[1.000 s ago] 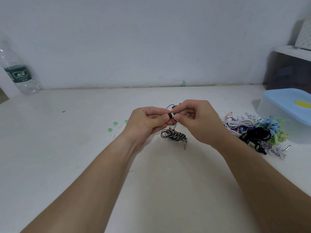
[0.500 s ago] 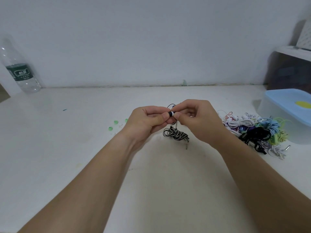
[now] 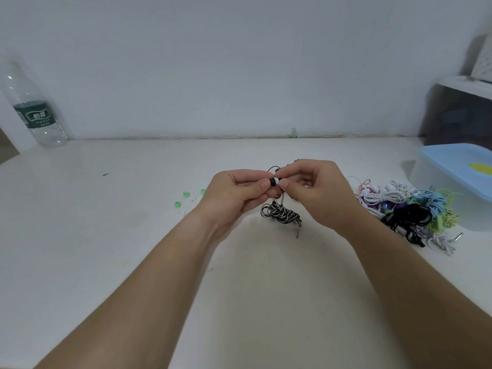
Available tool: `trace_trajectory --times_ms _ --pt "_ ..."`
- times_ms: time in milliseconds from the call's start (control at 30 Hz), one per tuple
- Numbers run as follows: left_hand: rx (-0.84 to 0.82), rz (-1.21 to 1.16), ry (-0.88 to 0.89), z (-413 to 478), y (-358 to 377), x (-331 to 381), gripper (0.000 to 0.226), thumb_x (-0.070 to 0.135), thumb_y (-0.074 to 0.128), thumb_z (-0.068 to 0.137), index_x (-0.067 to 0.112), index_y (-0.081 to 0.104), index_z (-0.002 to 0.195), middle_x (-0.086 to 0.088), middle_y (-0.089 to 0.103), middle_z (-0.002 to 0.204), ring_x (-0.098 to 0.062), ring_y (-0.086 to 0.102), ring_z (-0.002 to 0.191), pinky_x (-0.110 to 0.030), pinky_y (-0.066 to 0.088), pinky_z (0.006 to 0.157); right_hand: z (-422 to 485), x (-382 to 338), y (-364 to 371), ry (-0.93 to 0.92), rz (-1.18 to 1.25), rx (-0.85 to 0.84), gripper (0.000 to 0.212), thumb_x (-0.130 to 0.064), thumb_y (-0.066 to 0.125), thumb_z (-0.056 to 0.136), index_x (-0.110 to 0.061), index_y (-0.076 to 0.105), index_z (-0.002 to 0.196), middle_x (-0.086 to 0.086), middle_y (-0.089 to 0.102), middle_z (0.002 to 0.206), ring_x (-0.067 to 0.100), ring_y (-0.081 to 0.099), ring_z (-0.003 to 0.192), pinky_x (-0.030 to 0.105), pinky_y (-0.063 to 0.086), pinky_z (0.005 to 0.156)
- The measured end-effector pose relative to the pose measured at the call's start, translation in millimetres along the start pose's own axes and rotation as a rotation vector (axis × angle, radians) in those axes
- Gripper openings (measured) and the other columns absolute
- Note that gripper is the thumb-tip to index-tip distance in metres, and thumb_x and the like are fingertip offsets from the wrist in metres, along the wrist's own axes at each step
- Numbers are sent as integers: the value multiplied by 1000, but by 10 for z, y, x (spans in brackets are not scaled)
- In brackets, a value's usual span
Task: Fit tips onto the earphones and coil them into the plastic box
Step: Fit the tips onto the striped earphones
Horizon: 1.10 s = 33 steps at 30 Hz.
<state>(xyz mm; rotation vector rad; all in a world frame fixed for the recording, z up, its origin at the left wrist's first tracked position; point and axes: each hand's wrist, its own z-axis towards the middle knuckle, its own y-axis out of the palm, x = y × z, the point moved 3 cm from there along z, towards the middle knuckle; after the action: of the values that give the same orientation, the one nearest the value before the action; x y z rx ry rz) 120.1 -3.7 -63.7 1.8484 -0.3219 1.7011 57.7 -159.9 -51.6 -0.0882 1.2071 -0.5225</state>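
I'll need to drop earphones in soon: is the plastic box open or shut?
Shut. The blue lid lies flat across the top of the plastic box, and no gap shows.

My left grip [image 3: 237, 194] and right grip [image 3: 318, 191] met above the surface [image 3: 106, 249], the earbud [image 3: 275, 181] pinched between them, its cord [image 3: 281, 215] heaped just below. Tips [image 3: 177, 204] lay to the left, the earphone pile [image 3: 404, 209] to the right before the box [image 3: 452, 169]; a bottle [image 3: 34, 115] stood far left by the wall [image 3: 239, 62].
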Motion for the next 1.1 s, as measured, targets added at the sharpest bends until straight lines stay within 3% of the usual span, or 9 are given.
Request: trace_trajectory --times_ms 100,233,400,567,700,967,1100 --pt "4 4 -7 -1 -3 -13 14 -4 62 91 4 74 94 -10 76 83 -14 74 76 -15 56 68 8 -18 9 -22 -97 -7 17 2 68 88 -13 75 92 2 74 75 -1 62 58 9 43 59" --pt "7 -6 -20 2 1 -25 14 -5 62 91 3 73 95 -10 76 83 -14 74 75 -15 56 68 9 -39 -3 -54 -191 -1 25 -1 69 87 -25 72 85 0 74 75 2 61 60 10 45 61" --pt "7 -20 -9 8 -2 -14 15 -3 62 92 3 73 99 -8 77 83 -12 74 75 -15 56 69 -7 -50 6 -23 -87 31 17 -1 68 89 -17 75 90 -6 72 68 0 60 56 11 43 58" --pt "10 -23 -9 6 -13 -26 16 -6 62 91 3 71 100 -9 77 87 -13 75 77 -15 56 69 -11 -9 18 30 -2 16 15 0 66 91 -12 75 95 -9 71 65 7 60 59 24 51 65" --pt "18 -24 -12 14 -26 -31 16 -5 63 90 4 73 99 -10 77 88 -15 75 80 -17 57 71 -18 -51 26 -6 -38 25 20 2 66 89 -16 73 90 -13 70 63 -1 61 56 11 44 59" --pt "36 24 6 31 -39 -49 13 0 66 91 5 73 101 -12 76 91 -17 73 80 -22 59 79 -18 -67 11 -19 -46 60 24 2 70 86 -22 73 85 -9 70 67 0 62 59 11 44 59" --pt "30 38 19 30 -40 -45 13 1 65 92 8 74 97 -11 76 90 -16 72 78 -20 59 75 -21 -73 12 -5 -38 75 21 3 70 86 -18 73 86 -6 71 69 0 62 58 9 44 59"
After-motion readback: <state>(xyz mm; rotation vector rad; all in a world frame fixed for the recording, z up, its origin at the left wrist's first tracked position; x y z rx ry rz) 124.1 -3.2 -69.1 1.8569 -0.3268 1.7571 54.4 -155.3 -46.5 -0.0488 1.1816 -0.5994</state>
